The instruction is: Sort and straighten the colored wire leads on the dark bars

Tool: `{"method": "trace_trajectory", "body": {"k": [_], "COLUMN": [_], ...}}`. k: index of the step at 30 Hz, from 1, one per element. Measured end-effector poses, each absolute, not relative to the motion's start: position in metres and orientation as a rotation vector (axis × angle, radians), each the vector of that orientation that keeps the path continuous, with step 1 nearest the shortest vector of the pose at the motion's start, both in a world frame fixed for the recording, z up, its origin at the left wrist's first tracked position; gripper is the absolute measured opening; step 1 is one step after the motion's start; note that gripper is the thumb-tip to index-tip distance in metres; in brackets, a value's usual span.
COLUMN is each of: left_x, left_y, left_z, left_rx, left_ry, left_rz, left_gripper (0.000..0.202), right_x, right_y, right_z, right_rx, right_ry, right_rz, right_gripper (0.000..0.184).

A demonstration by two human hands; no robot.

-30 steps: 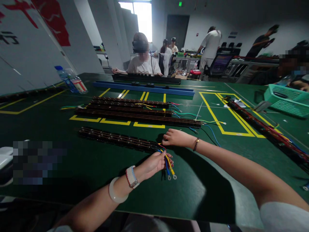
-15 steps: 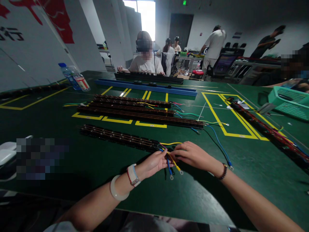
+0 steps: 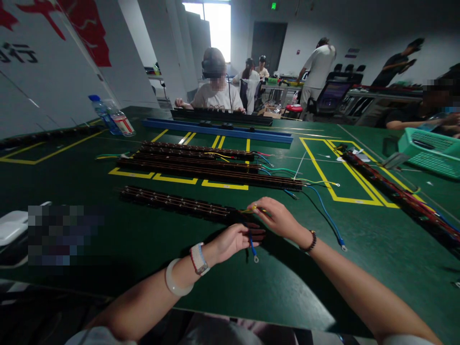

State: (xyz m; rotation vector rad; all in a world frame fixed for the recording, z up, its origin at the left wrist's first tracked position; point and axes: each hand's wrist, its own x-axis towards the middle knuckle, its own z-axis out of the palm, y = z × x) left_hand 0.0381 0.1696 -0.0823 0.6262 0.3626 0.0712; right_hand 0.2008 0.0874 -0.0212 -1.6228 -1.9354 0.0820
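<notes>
A dark, slotted strip (image 3: 176, 202) with several thin wires along it lies on the green table in front of me, its right end close to my hands. Between thumb and fingers, my right hand (image 3: 278, 220) pinches a yellow wire (image 3: 246, 211) coming from that end. Just below it, my left hand (image 3: 233, 241) is palm up, thumb bent in and fingers reaching right. A blue wire (image 3: 253, 248) with a ring terminal crosses the left fingers and hangs down, seemingly held under the thumb. The exact grip there is partly hidden.
Beyond my hands lie several wired dark strips (image 3: 201, 167) and a long blue rail (image 3: 215, 131). Bottles (image 3: 122, 125) stand back left. A green basket (image 3: 431, 153) and a wire bundle (image 3: 391, 189) are at the right. A person (image 3: 215, 96) sits opposite.
My right hand has moved left and up, drawing the yellow wire away from the left hand. The yellow wire's ring end no longer hangs beside the blue one. My left hand has hardly moved.
</notes>
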Motion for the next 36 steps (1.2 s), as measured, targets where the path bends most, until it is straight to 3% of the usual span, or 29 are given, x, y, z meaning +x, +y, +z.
{"method": "trace_trajectory", "body": {"k": [5, 14, 20, 28, 36], "left_x": [0.039, 0.041, 0.038, 0.031, 0.028], "left_y": [0.165, 0.163, 0.163, 0.176, 0.191], "left_z": [-0.082, -0.074, -0.079, -0.079, -0.063], "left_rx": [0.768, 0.893, 0.92, 1.242, 1.967], "left_ry": [0.438, 0.467, 0.442, 0.537, 0.659], "left_rz": [0.107, 0.09, 0.115, -0.019, -0.187], "left_gripper": [0.013, 0.025, 0.026, 0.043, 0.044], "right_x": [0.169, 0.139, 0.153, 0.212, 0.239], "right_y": [0.146, 0.188, 0.168, 0.108, 0.071], "right_z": [-0.014, -0.034, -0.023, -0.037, -0.078], "right_rx": [-1.66, -1.766, -1.682, -1.72, -1.87], "right_ry": [-1.92, -2.192, -1.973, -1.715, -1.895], "right_rz": [-0.021, -0.052, 0.085, 0.101, -0.208], "right_gripper": [0.026, 0.024, 0.033, 0.026, 0.026]}}
